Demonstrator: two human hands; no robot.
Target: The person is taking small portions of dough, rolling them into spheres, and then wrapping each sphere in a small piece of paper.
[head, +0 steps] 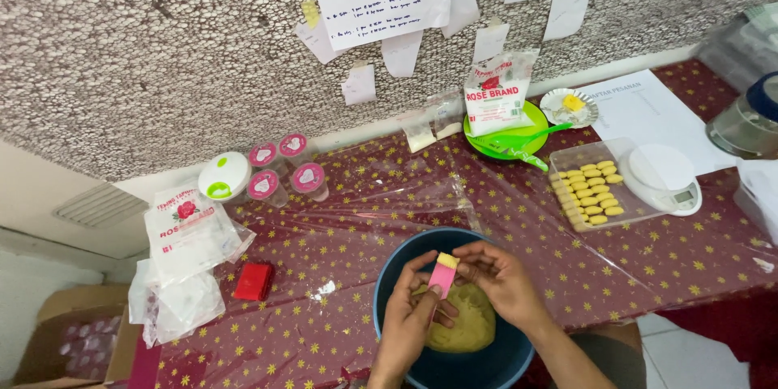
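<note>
both hands meet low centre of the frame over a dark blue bowl (pixel 389 275). left hand (pixel 409 320) has its grip pinched on a pink mould (pixel 442 275) held upright, a yellow dough piece (pixel 447 260) at its top; right hand (pixel 498 275) grips that same mould top with its fingertips. dough lump (pixel 466 324) lies in the bowl (partly hidden by the hands). open counter (pixel 340 227) left of the bowl. clear tray of yellow pieces (pixel 587 186) upper right, white scale (pixel 664 177) just beside it. white flour bag (pixel 496 91) stands on a green plate (pixel 531 126) by the wall.
</note>
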